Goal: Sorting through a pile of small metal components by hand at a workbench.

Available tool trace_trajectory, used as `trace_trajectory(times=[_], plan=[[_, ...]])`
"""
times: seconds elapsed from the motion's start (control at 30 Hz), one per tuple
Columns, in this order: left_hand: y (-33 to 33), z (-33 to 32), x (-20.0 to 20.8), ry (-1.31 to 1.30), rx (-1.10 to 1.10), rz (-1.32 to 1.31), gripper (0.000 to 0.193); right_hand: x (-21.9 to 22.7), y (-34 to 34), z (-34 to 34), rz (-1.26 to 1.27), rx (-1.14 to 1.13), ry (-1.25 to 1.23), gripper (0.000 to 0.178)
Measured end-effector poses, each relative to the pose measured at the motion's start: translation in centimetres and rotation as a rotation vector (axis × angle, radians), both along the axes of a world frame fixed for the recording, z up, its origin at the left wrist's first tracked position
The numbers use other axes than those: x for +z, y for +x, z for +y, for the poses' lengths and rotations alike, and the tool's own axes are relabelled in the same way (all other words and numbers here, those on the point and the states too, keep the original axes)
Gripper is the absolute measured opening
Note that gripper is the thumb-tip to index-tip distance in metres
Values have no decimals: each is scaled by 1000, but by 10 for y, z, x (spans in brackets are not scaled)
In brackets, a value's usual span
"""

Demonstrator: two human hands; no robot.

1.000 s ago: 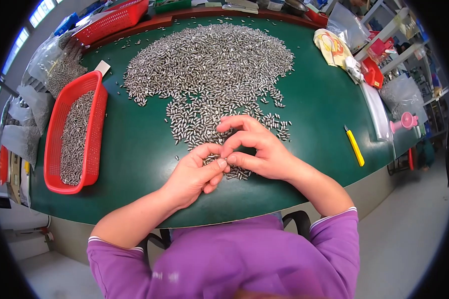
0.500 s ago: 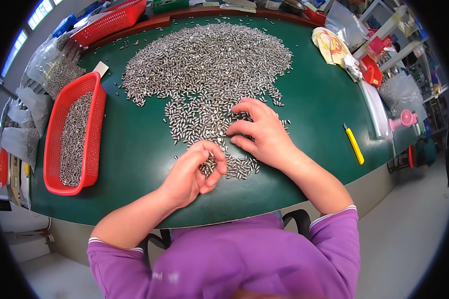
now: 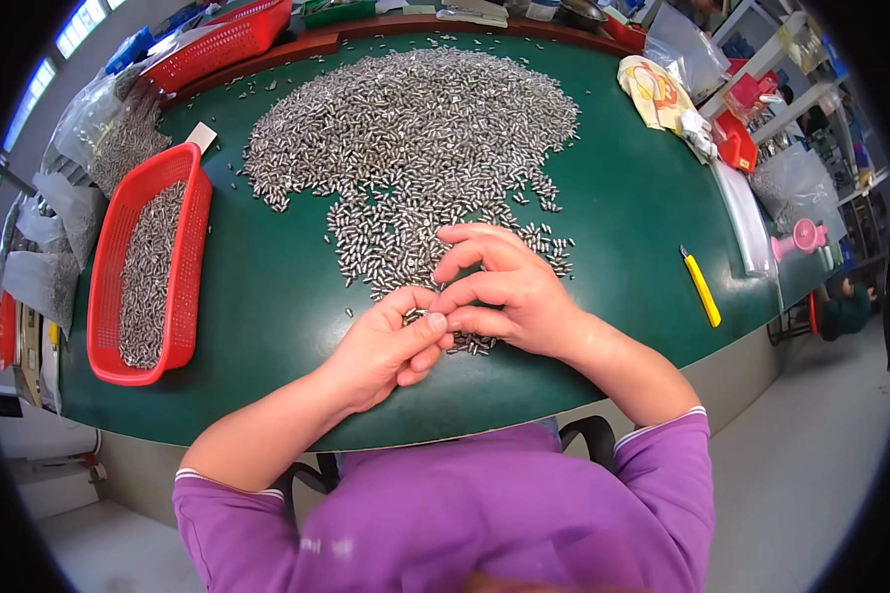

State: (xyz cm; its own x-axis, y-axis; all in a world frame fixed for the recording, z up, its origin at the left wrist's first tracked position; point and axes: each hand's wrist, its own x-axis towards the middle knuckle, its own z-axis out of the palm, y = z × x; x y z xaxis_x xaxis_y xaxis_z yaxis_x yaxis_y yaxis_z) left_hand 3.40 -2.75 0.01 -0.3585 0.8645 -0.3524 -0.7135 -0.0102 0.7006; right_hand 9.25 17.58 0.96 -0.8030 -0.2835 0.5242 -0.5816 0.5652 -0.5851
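Small shiny metal pins with tapered ends lie in a wide heap (image 3: pixel 415 119) that narrows toward me. My left hand (image 3: pixel 378 351) is curled, palm up, around several of these pins; a few show between thumb and forefinger. Against its fingertips, my right hand (image 3: pixel 524 301) brings thumb and forefinger together in a pinch, its other fingers arched above the near end of the heap. Whatever that pinch holds is hidden. Beneath the hands, a small group of pins (image 3: pixel 475 344) is partly covered.
To the left stands a red perforated basket (image 3: pixel 200 222) partly filled with pins, beside plastic bags (image 3: pixel 44 257) of parts. A yellow utility knife (image 3: pixel 702 289) lies on the green table at right, near a pink object (image 3: pixel 803 237). Another red basket (image 3: pixel 218 44) sits at the back left.
My right hand has moved left and nearer, from the pins to my left fingertips. The left thumb has closed over the pins in that hand.
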Motion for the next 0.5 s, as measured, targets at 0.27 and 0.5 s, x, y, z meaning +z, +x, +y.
trace_trajectory(times=[0.27,0.5], plan=[[-7,-3,-2,34,83,-20,22,-4,-3,14,-85,-179,168,16],[-4,-1,-3,41,168,21,21,-3,-5,9,-42,-146,398,16]])
